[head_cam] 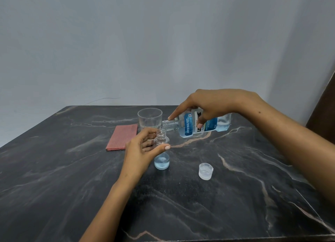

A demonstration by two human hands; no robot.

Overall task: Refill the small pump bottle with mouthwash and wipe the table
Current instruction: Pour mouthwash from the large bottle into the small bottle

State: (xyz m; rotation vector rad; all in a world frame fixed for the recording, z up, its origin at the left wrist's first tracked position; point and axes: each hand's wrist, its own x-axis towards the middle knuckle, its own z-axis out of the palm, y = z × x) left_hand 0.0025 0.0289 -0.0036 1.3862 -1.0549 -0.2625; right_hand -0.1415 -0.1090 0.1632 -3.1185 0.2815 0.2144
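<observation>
The small clear bottle [161, 162] stands upright on the dark marble table [217, 196], uncapped, with a little pale blue liquid at its bottom. My left hand [140, 151] is wrapped around its middle. My right hand [213, 104] grips the mouthwash bottle [188, 126] from above and holds it tipped on its side, its open neck right over the small bottle's mouth. Blue mouthwash sits in the raised far end of the big bottle. A translucent cap [205, 171] lies on the table to the right of the small bottle.
An empty clear glass [149, 119] stands just behind the small bottle. A folded pink cloth [122, 137] lies to the left of the glass. A grey wall rises behind the table; something dark brown [324, 104] stands at the right edge.
</observation>
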